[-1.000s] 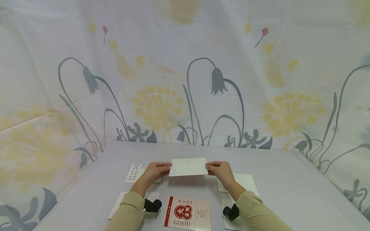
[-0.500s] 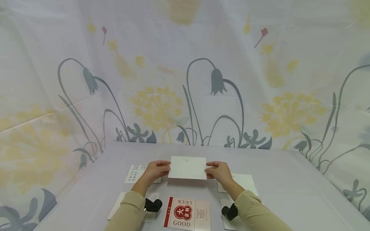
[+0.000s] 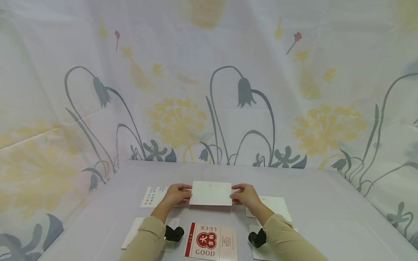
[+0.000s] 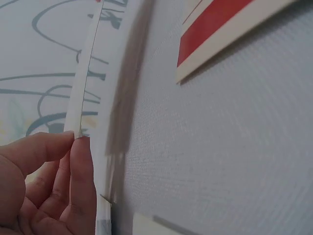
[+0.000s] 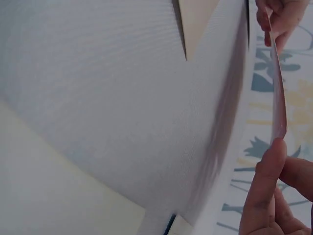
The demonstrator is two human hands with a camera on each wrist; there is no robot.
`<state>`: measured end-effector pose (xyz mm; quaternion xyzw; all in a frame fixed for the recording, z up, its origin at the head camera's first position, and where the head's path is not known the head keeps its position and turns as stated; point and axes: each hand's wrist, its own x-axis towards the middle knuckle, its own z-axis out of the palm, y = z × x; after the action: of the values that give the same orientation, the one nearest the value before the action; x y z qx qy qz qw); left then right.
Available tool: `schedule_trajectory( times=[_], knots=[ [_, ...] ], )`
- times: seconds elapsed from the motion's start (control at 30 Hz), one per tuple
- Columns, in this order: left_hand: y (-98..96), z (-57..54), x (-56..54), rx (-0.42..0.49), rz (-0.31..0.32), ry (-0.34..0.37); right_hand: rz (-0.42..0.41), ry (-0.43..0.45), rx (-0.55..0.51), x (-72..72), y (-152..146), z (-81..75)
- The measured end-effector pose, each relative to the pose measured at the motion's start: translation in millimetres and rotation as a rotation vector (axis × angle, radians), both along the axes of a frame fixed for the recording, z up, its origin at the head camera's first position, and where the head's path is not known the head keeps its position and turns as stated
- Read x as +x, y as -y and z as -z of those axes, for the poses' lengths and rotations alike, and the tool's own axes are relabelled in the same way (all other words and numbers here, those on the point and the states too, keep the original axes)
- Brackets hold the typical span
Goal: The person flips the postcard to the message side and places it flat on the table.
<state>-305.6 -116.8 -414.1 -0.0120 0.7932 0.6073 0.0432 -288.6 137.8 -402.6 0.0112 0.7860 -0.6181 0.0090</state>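
A white card (image 3: 210,194) with a tiny mark near its far edge is held level with the middle of the table. My left hand (image 3: 176,195) pinches its left short edge between thumb and fingers, and my right hand (image 3: 245,196) grips the right one the same way. In the left wrist view the card (image 4: 80,98) shows nearly edge-on, raised off the tabletop, its shadow falling beside it. From the right wrist, the card's (image 5: 279,103) other face looks pinkish and the sheet bows slightly.
Nearer me lies a red and cream card (image 3: 210,241) reading GOOD LUCK. A card with grey characters (image 3: 153,197) lies at left, partly behind my hand. White cards lie at right (image 3: 275,206) and lower left (image 3: 132,232). A patterned cloth (image 3: 209,119) hangs behind.
The held card first tipped so more of its white face showed, then both hands lowered it a little toward me. The cards on the table have not moved.
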Motion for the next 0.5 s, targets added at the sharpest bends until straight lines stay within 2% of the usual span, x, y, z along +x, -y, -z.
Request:
schedule_trajectory(
  times=[0.27, 0.5],
  knots=[
    [-4.0, 0.3, 2.9, -0.087, -0.005, 0.036, -0.047, 0.076, 0.068, 1.9, -0.4, 4.1],
    [-7.6, 1.3, 5.2, -0.142, -0.035, 0.054, -0.078, 0.087, 0.093, 2.3, -1.4, 6.9]
  ],
)
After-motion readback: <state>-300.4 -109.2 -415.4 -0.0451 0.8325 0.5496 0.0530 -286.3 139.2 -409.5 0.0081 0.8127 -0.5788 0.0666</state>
